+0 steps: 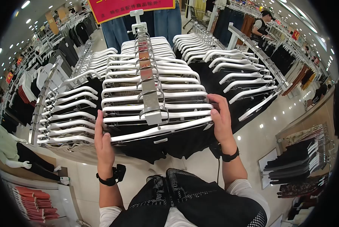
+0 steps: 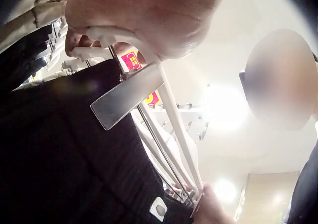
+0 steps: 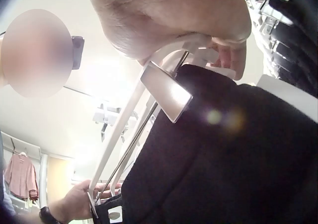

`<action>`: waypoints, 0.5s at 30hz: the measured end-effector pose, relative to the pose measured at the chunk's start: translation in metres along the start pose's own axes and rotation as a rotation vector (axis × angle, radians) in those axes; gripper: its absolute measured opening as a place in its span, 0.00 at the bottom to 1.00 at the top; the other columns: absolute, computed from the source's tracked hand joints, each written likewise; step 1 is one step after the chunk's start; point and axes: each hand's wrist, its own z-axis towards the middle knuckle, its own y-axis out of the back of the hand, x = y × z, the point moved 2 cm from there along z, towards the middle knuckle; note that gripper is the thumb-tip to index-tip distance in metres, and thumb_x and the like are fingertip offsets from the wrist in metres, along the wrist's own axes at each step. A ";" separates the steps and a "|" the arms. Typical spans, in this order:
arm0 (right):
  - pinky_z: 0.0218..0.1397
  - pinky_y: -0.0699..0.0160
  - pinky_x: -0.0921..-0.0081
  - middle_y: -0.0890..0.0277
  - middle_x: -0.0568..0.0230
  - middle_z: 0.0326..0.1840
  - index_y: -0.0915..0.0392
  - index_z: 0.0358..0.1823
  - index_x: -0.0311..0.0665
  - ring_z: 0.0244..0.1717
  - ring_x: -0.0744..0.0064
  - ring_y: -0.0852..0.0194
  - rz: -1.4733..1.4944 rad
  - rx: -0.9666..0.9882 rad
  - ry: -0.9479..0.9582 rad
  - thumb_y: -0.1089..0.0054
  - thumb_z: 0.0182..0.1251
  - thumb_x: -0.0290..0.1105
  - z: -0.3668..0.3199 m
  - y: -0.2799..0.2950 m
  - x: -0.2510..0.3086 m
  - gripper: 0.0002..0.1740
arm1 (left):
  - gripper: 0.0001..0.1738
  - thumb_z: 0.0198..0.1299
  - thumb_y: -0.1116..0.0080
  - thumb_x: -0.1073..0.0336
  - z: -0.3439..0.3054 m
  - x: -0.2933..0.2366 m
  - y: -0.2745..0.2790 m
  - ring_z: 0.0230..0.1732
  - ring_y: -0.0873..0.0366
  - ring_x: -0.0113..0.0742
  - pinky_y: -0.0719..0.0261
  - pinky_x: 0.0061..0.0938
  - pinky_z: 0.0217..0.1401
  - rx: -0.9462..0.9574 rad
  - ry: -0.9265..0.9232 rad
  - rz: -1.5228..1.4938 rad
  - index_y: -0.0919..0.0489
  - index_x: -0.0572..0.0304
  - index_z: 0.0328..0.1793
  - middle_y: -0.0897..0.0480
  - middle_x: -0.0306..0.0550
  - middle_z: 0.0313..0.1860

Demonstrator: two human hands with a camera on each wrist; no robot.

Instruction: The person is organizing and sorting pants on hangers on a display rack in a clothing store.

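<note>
White hangers (image 1: pixel 154 99) hang in a row along a central metal rail (image 1: pixel 151 100), black garments (image 1: pixel 177 142) clipped beneath the nearest ones. At the left ends of the front hangers, my left hand (image 1: pixel 104 145) holds them, fingers along the outside and thumb on the near side. My right hand (image 1: pixel 222 123) grips the right ends, fingers curled over them, thumb in front. Both wrist views show a palm over the hanger ends: left hand (image 2: pixel 144 15), right hand (image 3: pixel 179 15). A metal clip (image 2: pixel 126 97) and another clip (image 3: pixel 166 92) pinch the black cloth; the fingertips are partly hidden.
Side rails with more hangers stand left (image 1: pixel 73 121) and right (image 1: pixel 249 77). A red sign (image 1: pixel 133 9) rises behind the central rail. A mannequin (image 1: pixel 14 151) stands at far left, a clothes rack (image 1: pixel 298 159) at right. Another person (image 1: pixel 261 28) is at the back right.
</note>
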 end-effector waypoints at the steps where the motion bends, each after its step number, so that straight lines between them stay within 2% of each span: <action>1: 0.66 0.28 0.66 0.27 0.50 0.62 0.25 0.65 0.31 0.60 0.58 0.26 -0.013 0.001 0.002 0.49 0.75 0.39 0.000 0.000 0.000 0.24 | 0.38 0.61 0.65 0.73 0.000 0.000 0.001 0.84 0.41 0.48 0.51 0.38 0.87 0.000 0.000 0.001 0.36 0.75 0.81 0.35 0.62 0.82; 10: 0.66 0.28 0.66 0.26 0.50 0.62 0.25 0.66 0.32 0.60 0.59 0.26 0.016 0.016 -0.005 0.50 0.75 0.40 -0.002 0.000 -0.005 0.25 | 0.38 0.61 0.64 0.72 0.002 0.001 -0.001 0.84 0.41 0.48 0.50 0.38 0.87 -0.012 0.009 0.029 0.36 0.76 0.81 0.35 0.61 0.82; 15: 0.73 0.33 0.65 0.28 0.49 0.67 0.26 0.68 0.31 0.68 0.56 0.28 0.024 0.061 -0.013 0.51 0.75 0.39 -0.003 0.001 0.000 0.26 | 0.32 0.70 0.63 0.68 0.002 0.005 0.001 0.82 0.38 0.48 0.46 0.39 0.84 -0.024 0.001 0.098 0.34 0.75 0.79 0.32 0.61 0.81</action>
